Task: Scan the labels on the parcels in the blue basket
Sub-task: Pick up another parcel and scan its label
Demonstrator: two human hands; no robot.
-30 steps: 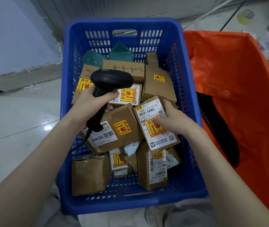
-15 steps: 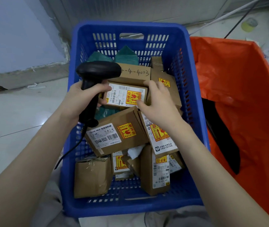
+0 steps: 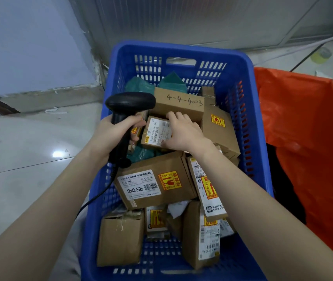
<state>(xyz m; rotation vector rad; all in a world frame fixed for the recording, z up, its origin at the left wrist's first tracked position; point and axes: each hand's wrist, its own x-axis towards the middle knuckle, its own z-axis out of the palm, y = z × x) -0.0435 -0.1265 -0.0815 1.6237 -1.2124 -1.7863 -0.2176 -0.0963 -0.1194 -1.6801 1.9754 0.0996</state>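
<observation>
The blue basket holds several brown cardboard parcels with white labels and yellow fragile stickers. My left hand grips the handle of a black barcode scanner, whose head points toward the basket's far side. My right hand grasps a small labelled parcel in the middle of the basket, tilted with its label facing up. Behind it lies a box marked 4-4-4003. In front lies a larger box labelled 12V4A-5525.
An orange plastic bag with a dark opening stands right of the basket. Green soft packets sit at the basket's far end. A pale tiled floor stretches to the left, with a wall behind. The scanner's cable hangs over the basket's left rim.
My right hand left the labelled parcel at the right and moved forward onto the small parcel in the middle, turning it. The scanner shifted slightly left and up.
</observation>
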